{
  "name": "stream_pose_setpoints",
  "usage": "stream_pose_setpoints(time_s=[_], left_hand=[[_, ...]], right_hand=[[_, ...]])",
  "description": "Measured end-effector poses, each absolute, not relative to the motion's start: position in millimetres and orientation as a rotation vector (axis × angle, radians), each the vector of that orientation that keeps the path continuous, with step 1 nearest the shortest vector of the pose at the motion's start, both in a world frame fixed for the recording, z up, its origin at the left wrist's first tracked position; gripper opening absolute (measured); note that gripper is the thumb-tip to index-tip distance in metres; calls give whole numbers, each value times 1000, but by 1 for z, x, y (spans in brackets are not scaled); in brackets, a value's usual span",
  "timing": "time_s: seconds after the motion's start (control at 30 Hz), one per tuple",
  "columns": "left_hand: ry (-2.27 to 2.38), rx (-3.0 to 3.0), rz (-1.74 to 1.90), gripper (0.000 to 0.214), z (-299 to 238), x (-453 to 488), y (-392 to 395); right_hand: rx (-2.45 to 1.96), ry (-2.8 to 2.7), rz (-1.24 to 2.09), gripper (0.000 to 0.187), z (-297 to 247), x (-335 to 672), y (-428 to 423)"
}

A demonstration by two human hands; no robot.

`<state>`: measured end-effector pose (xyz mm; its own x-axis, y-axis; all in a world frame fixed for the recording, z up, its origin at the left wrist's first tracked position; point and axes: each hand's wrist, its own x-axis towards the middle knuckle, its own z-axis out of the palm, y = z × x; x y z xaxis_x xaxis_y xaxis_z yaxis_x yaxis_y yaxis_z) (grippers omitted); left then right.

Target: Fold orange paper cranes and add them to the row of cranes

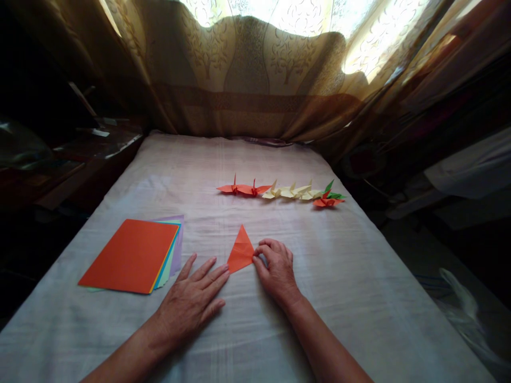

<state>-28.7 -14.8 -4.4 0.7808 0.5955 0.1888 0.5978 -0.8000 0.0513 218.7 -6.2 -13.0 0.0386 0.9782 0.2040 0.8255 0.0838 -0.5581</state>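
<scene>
We laid our left hand [191,300] flat and spread on the cloth [359,276], its fingertips meeting the orange triangle [240,249] at its seven o'clock corner. Our right hand [276,268] was curled, pinching the triangle's four o'clock corner. The paper stack [130,255] lay at the triangle's nine o'clock, and the cranes [279,191] at one.

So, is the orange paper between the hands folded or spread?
Folded: the orange paper is a triangle, not square like the paper stack. The right hand touches its right corner.

Bare cloth [259,221] between folded triangle [240,250] and cranes [281,191]
</scene>
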Motion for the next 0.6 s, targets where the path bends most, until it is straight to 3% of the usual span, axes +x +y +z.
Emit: stream_pose_setpoints(time_s=[0.2, 0.33, 0.47, 0.6], left_hand=[[-948, -2975, -311, 41, 5, -39, -10], [-977, -2971, -378, 36, 7, -34, -7], [-986, -2964, -430, 34, 5, -32, -9], [-1060, -2963, -525, 24, 4, -28, -8]], right_hand=[[-1797, -1797, 291, 3, -14, 210, -7], [-1818, -1798, 242, 14, -13, 204, -9], [-1796, -1809, 268, 4, -13, 210, -8], [-1766, -1859, 312, 8, -16, 219, -6]])
